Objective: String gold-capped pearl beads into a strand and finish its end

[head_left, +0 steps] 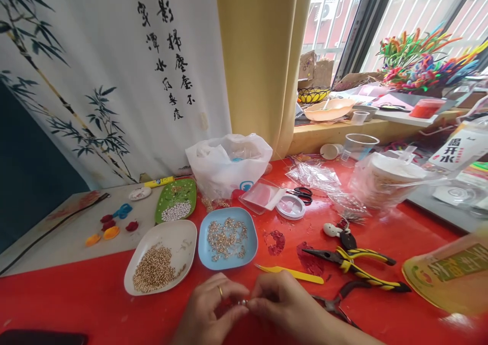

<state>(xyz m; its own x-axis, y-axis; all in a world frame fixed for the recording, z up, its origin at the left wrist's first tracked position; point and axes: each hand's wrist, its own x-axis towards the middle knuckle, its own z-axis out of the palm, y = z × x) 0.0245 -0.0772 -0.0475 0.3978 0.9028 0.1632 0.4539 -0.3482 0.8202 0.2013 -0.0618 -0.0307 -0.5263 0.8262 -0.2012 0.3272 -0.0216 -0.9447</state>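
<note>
My left hand [213,309], with a gold ring on one finger, pinches at small shiny beads [243,302] just above the red table. Thumb and forefinger of my right hand [280,296] close on the same beads from the other side, so the fingertips of both hands nearly meet. Any thread or wire there is too small to make out. Beyond my hands, a blue dish [253,248] holds small gold pieces. A white dish [186,233] to its left carries many gold beads. Yellow tweezers [297,274] lie just past my right hand.
Yellow-black pliers [354,263] and a second pair of pliers [335,304] lie on the right, near a yellow bottle [450,274]. Behind the dishes are a green tray [162,202], a white plastic bag [213,167] and scissors [303,195]. A dark phone-like object [41,337] lies front left.
</note>
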